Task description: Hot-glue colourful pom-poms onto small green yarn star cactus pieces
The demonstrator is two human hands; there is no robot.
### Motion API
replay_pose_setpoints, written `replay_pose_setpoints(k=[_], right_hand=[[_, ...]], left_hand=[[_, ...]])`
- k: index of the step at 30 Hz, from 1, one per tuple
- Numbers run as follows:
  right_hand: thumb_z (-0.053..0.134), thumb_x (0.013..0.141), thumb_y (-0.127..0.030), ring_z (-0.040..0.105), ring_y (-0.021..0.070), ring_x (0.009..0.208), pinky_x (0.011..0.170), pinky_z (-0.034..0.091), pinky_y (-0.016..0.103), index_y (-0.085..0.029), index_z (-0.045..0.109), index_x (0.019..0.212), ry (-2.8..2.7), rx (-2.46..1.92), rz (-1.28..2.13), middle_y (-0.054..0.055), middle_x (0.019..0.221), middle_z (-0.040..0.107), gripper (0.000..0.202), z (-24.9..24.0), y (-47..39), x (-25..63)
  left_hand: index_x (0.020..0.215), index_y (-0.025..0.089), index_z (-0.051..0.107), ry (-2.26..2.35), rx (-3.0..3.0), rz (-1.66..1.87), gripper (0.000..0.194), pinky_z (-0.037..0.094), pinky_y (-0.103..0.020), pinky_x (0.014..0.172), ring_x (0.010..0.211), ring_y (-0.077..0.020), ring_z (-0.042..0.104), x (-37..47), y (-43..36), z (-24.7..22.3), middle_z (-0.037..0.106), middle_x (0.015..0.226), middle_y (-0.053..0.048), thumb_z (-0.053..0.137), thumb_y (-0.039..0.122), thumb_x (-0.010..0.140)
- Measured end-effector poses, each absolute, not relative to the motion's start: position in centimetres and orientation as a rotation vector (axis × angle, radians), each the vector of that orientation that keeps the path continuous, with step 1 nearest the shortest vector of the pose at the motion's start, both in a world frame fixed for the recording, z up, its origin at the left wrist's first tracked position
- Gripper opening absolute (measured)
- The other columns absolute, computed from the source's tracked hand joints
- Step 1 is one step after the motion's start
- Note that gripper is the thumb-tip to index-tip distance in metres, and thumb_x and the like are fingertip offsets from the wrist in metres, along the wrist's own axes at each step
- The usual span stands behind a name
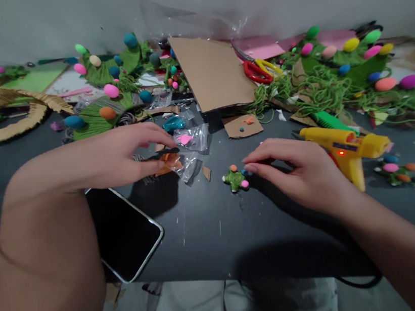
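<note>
A small green yarn star (234, 179) with orange, pink and blue balls at its tips lies on the dark table. At its right tip, the thumb and index finger of my right hand (297, 169) pinch together at a small blue ball (244, 172). Over the clay packets, my left hand (130, 153) has its thumb and fingers apart and holds nothing. Beneath and beside its fingertips are an orange clay packet (170, 163), a pink clay packet (185, 139) and a blue one (175, 123).
A phone (126, 232) lies under my left forearm. A yellow glue gun (348, 149) with a lit red light is right of my right hand. Behind are scissors (257, 71), cardboard (215, 73), a tan ring (3, 113) and green yarn pieces (321, 89).
</note>
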State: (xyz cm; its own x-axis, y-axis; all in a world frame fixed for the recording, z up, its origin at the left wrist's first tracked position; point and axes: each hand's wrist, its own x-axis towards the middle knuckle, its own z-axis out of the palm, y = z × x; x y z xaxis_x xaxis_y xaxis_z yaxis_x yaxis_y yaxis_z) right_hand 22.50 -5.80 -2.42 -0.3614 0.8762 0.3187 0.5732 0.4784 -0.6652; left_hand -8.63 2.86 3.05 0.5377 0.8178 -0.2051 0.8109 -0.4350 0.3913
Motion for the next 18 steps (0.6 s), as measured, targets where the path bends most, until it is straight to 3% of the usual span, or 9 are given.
replay_pose_setpoints(k=[5, 10, 18], right_hand=[[0.067, 0.097, -0.022, 0.068, 0.01, 0.086, 0.081, 0.051, 0.022, -0.02, 0.075, 0.099, -2.059, -1.18, 0.588, 0.0, 0.094, 0.074, 0.008, -2.5, -5.8, 22.5], [0.065, 0.098, -0.02, 0.068, 0.011, 0.091, 0.085, 0.053, 0.024, -0.02, 0.074, 0.104, -2.051, -1.134, 0.611, 0.002, 0.099, 0.074, 0.011, -2.7, -5.6, 22.5], [0.064, 0.099, -0.021, 0.068, 0.0116, 0.09, 0.084, 0.053, 0.025, -0.02, 0.075, 0.104, -2.063, -1.13, 0.655, 0.002, 0.098, 0.074, 0.013, -2.7, -5.6, 22.3]], left_hand=[[0.12, 0.016, 0.068, 1.586, 2.355, 0.221, 0.034, 0.048, -0.031, 0.077, 0.09, -0.0198, 0.063, -7.9, 4.2, 2.0, 0.072, 0.114, -0.007, 0.054, 0.036, 0.096], [0.13, 0.013, 0.067, 1.532, 2.515, 0.451, 0.042, 0.051, -0.042, 0.1, 0.119, -0.0313, 0.065, -6.6, 5.7, -1.3, 0.069, 0.13, -0.014, 0.055, 0.029, 0.094], [0.116, 0.018, 0.073, 1.547, 2.51, 0.476, 0.031, 0.051, -0.046, 0.104, 0.119, -0.0328, 0.067, -6.6, 7.1, -3.7, 0.072, 0.127, -0.011, 0.062, 0.029, 0.089]])
